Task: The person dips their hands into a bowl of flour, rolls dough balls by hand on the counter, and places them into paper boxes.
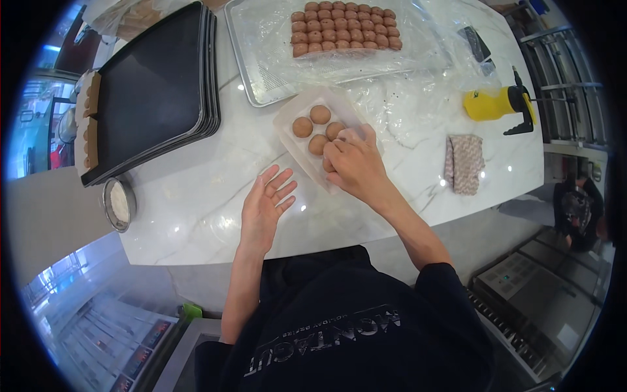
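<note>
On the marble table, a shallow, translucent whitish tray (297, 151) sits at a slant, with several smooth brown dough balls (302, 127) inside. My right hand (356, 163) reaches over the tray's right side. Its fingers are bent down round a brown dough ball (328, 166), which they partly cover. To the left of the tray, my left hand (262, 208) is held empty above the tabletop, palm turned up and fingers apart.
A perforated metal tray (258, 88) at the back bears rows of brown dough balls (346, 27) and plastic film. Black baking trays (153, 85) are stacked at left, near a bowl of white powder (119, 202). At right are a yellow spray bottle (486, 104) and a folded cloth (464, 163).
</note>
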The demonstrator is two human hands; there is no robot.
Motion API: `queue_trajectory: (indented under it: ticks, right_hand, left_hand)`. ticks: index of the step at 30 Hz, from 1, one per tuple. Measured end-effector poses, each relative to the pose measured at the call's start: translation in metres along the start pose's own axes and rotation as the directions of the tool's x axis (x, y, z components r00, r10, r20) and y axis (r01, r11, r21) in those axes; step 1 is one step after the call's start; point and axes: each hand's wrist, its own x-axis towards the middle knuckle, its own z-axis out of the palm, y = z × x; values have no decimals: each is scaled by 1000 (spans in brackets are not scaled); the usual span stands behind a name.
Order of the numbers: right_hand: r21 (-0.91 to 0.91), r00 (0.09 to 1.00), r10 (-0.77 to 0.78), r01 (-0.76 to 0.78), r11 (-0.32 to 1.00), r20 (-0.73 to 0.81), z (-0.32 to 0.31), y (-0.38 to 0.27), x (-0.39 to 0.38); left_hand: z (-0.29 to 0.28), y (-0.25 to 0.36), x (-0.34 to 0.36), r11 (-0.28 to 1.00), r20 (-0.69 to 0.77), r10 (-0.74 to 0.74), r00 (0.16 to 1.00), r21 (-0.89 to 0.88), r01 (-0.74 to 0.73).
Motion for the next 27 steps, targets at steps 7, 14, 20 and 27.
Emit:
queue_trajectory:
  ticks: [7, 14, 20, 27]
  right_hand:
    - [94, 959, 92, -69, 993, -266, -29, 16, -5]
    - [-101, 912, 265, -309, 946, -312, -9, 31, -5]
    - [-160, 921, 227, -288, 944, -317, 8, 28, -3]
    - [-119, 851, 467, -503, 856, -241, -15, 18, 4]
  left_hand:
    - [2, -4, -12, 1000, 26, 28, 999, 1, -28]
    - [-6, -22, -23, 997, -17, 11, 1000, -78, -12]
    - [-23, -29, -36, 997, -72, -13, 997, -83, 7]
    - [-73, -20, -52, 994, -110, -10, 994, -110, -2]
